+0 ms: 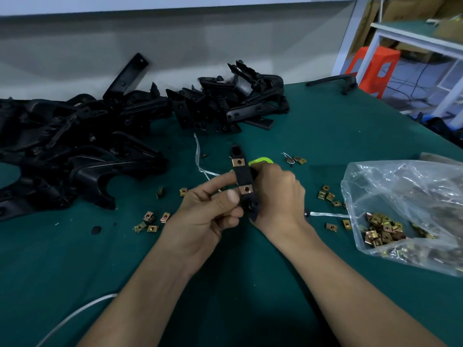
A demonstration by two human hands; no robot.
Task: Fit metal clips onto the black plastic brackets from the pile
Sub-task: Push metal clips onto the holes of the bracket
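Both my hands hold one black plastic bracket (242, 177) upright over the middle of the green table. Two copper-coloured metal clips sit on it: an upper clip (238, 162) and a lower clip (246, 189). My left hand (209, 211) pinches the bracket's left edge, its thumb by the lower clip. My right hand (276, 194) grips the bracket from the right and behind. The pile of black brackets (82, 146) covers the table's left and far middle. Loose clips (150, 221) lie scattered near my hands.
A clear plastic bag (400, 209) with several clips inside lies at the right. A green object (260, 162) shows behind my right hand. White strings (200, 159) lie on the green table (250, 284). A lone black part (333, 82) sits far right; an orange stool (373, 68) stands beyond.
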